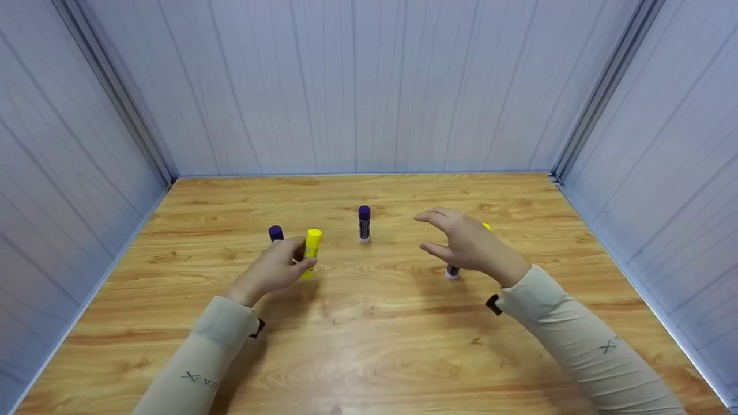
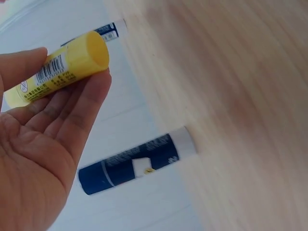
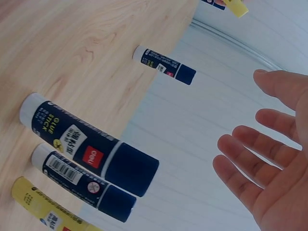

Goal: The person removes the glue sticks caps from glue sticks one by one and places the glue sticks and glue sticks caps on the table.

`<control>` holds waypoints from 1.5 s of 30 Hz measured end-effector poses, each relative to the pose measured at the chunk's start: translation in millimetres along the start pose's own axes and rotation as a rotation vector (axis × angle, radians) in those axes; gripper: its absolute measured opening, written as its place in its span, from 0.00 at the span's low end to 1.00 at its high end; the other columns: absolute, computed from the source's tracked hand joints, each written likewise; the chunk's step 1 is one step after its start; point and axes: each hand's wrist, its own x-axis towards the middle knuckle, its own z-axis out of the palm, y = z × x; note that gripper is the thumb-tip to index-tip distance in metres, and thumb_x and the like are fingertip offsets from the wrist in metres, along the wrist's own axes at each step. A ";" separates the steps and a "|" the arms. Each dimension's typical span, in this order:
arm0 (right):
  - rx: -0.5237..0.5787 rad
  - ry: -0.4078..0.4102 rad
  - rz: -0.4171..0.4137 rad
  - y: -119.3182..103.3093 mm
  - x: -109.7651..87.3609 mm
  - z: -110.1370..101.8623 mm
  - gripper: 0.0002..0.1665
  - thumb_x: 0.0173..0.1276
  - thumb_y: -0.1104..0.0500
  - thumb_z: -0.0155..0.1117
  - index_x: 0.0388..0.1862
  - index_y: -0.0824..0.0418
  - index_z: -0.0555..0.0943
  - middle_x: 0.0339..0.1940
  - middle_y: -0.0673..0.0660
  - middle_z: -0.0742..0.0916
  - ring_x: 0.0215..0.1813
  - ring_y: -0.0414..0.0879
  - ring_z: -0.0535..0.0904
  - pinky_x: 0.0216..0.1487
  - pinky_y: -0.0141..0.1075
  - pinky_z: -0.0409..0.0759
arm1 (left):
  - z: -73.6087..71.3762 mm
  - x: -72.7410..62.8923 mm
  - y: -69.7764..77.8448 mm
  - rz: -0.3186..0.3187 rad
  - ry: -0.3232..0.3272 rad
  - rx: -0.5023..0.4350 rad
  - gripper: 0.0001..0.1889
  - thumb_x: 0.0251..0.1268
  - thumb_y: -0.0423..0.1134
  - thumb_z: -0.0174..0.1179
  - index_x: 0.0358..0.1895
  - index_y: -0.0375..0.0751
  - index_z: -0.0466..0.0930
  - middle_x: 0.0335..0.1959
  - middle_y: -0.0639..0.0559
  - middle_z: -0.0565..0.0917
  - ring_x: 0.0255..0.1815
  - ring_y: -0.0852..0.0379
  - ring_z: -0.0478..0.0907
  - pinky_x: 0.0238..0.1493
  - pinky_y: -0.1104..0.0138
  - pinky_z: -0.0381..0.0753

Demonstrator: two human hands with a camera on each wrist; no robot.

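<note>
The left hand [image 1: 275,270] pinches a yellow glue stick [image 1: 312,246] upright, apparently just above the worktop [image 1: 357,334]; the right hand [image 1: 474,240], fingers [image 3: 235,178] apart, holds nothing near blue glue sticks [image 3: 89,139] standing steady on flat ends [image 3: 29,109].

On the larger-looking navy glue stick [image 3: 98,149] at my right I read GLUE STICK in yellow and "deli" on a red patch [image 3: 92,157]. The navy tube [image 3: 86,185] beside it carries a barcode [image 3: 65,168] and a round crossed-out sign [image 3: 93,186]. My left hand [image 1: 274,268] holds a yellow stick [image 2: 79,55] with another barcode [image 2: 50,69] and Chinese print too small for me. My left sleeve [image 1: 199,357] and right sleeve [image 1: 594,351] each show an X.
</note>
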 end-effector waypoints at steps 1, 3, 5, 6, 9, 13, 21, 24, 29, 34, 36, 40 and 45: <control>-0.004 0.002 -0.003 -0.5 1.1 -0.4 0.31 0.76 0.57 0.74 0.74 0.65 0.79 0.67 0.66 0.87 0.66 0.63 0.86 0.64 0.57 0.86 | 0.8 0.0 2.7 0.012 0.003 0.009 0.13 0.84 0.38 0.60 0.59 0.32 0.80 0.51 0.40 0.89 0.50 0.48 0.88 0.51 0.55 0.90; -0.011 0.001 -0.002 -1.3 3.0 -1.1 0.31 0.76 0.56 0.74 0.74 0.65 0.79 0.67 0.66 0.87 0.65 0.63 0.86 0.64 0.57 0.87 | 3.0 0.7 8.2 0.034 0.000 0.028 0.13 0.85 0.38 0.59 0.59 0.32 0.80 0.51 0.40 0.89 0.49 0.48 0.88 0.50 0.55 0.90; -0.020 -0.003 0.004 -1.9 4.6 -1.7 0.31 0.77 0.56 0.74 0.74 0.64 0.79 0.66 0.66 0.86 0.65 0.63 0.86 0.63 0.57 0.87 | 5.3 2.0 13.8 0.049 -0.001 0.057 0.12 0.85 0.38 0.58 0.59 0.33 0.80 0.50 0.40 0.88 0.47 0.49 0.87 0.49 0.55 0.89; -0.022 -0.005 0.007 -2.4 5.6 -2.1 0.31 0.77 0.56 0.74 0.74 0.64 0.79 0.67 0.66 0.86 0.65 0.63 0.86 0.63 0.57 0.87 | 6.3 2.8 16.5 0.055 -0.002 0.073 0.13 0.86 0.38 0.58 0.60 0.33 0.79 0.50 0.41 0.88 0.46 0.50 0.87 0.49 0.55 0.88; -0.022 -0.009 0.008 -4.4 8.5 -3.5 0.31 0.77 0.56 0.73 0.74 0.64 0.78 0.67 0.65 0.86 0.65 0.63 0.86 0.64 0.58 0.86 | 8.6 5.3 25.3 0.063 -0.003 0.135 0.13 0.87 0.39 0.57 0.62 0.34 0.78 0.48 0.43 0.86 0.44 0.52 0.84 0.49 0.54 0.87; -0.018 -0.004 -0.005 -7.4 12.2 -3.7 0.30 0.78 0.55 0.73 0.74 0.64 0.79 0.67 0.65 0.87 0.67 0.62 0.86 0.66 0.57 0.86 | 11.2 8.1 37.4 0.090 0.008 0.242 0.12 0.87 0.39 0.56 0.59 0.34 0.78 0.44 0.45 0.85 0.40 0.53 0.81 0.47 0.53 0.86; -0.013 0.022 -0.047 -11.2 17.9 -0.8 0.29 0.78 0.55 0.72 0.73 0.64 0.80 0.65 0.65 0.88 0.66 0.61 0.86 0.65 0.56 0.86 | 20.5 11.1 60.3 0.162 0.042 0.481 0.14 0.86 0.37 0.56 0.62 0.30 0.76 0.50 0.36 0.86 0.48 0.42 0.88 0.53 0.49 0.90; -0.007 0.030 -0.062 -12.5 19.9 1.1 0.28 0.79 0.55 0.72 0.72 0.64 0.80 0.64 0.64 0.88 0.64 0.61 0.87 0.63 0.56 0.87 | 24.7 10.9 66.4 0.198 0.065 0.550 0.16 0.86 0.37 0.57 0.65 0.29 0.75 0.54 0.36 0.86 0.51 0.41 0.89 0.54 0.51 0.91; -0.004 0.029 -0.076 -15.0 22.2 4.7 0.28 0.79 0.54 0.72 0.72 0.64 0.80 0.64 0.64 0.88 0.63 0.60 0.88 0.62 0.54 0.88 | 31.9 9.6 74.5 0.309 0.131 0.673 0.15 0.84 0.37 0.60 0.62 0.30 0.78 0.50 0.39 0.85 0.46 0.47 0.87 0.48 0.56 0.92; 0.001 0.025 -0.092 -18.3 24.8 9.6 0.28 0.79 0.53 0.71 0.72 0.64 0.80 0.64 0.64 0.89 0.63 0.60 0.88 0.62 0.53 0.88 | 36.9 10.4 82.4 0.415 0.200 0.818 0.15 0.82 0.37 0.63 0.61 0.30 0.81 0.48 0.40 0.86 0.44 0.47 0.86 0.46 0.58 0.92; 0.002 0.018 -0.096 -20.4 26.2 11.3 0.28 0.79 0.52 0.71 0.72 0.64 0.80 0.65 0.63 0.88 0.63 0.60 0.88 0.62 0.53 0.89 | 38.7 11.7 85.4 0.435 0.214 0.861 0.16 0.81 0.37 0.64 0.62 0.31 0.81 0.49 0.40 0.87 0.45 0.47 0.86 0.48 0.59 0.92; 0.004 -0.027 -0.082 -24.2 28.9 15.7 0.29 0.79 0.50 0.71 0.72 0.63 0.80 0.66 0.63 0.88 0.65 0.60 0.87 0.64 0.54 0.88 | 42.3 14.6 90.8 0.479 0.224 0.922 0.17 0.81 0.37 0.64 0.64 0.31 0.81 0.49 0.41 0.87 0.44 0.48 0.86 0.50 0.59 0.91; -0.017 -0.083 -0.081 -27.6 30.3 23.2 0.29 0.80 0.48 0.71 0.71 0.63 0.81 0.66 0.62 0.88 0.65 0.59 0.87 0.65 0.53 0.87 | 46.5 16.5 95.1 0.507 0.216 0.977 0.17 0.81 0.39 0.64 0.63 0.33 0.81 0.47 0.43 0.86 0.43 0.49 0.84 0.46 0.60 0.90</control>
